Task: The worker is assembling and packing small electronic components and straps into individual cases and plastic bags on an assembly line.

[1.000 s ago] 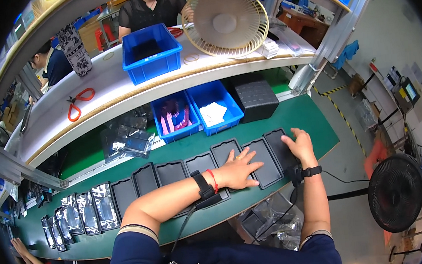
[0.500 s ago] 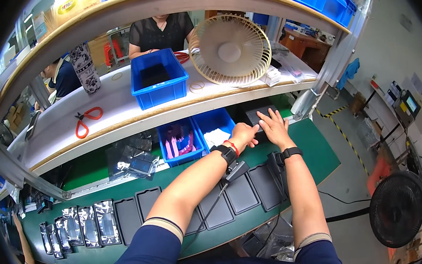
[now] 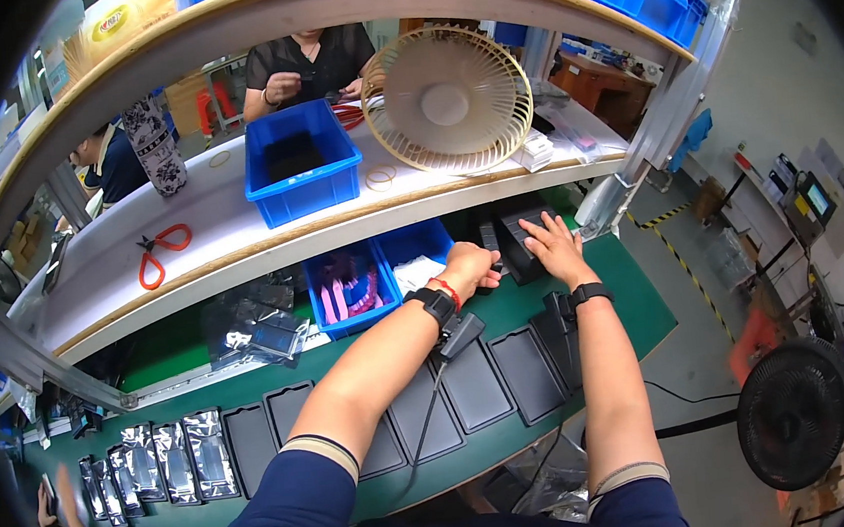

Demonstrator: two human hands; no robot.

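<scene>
Under the shelf, a dark stack of black tray-like pieces sits at the far right of the green bench. My right hand lies on its right side with fingers spread. My left hand is closed just left of the stack, its fingers curled at a narrow black piece; their grip is partly hidden. Several black trays lie in a row in front of my arms. To their left are several trays with silvery wrapped items. Each wrist wears a black band, with a cabled black device by the left one.
Two blue bins stand left of my left hand, one with pink pieces, one with white ones. Clear bags lie further left. The shelf above carries a blue bin, a fan and red-handled cutters. A person sits beyond.
My left hand has moved slightly left, away from my right hand, and a narrow black piece now shows apart from the stack. The person beyond the shelf has raised a hand.
</scene>
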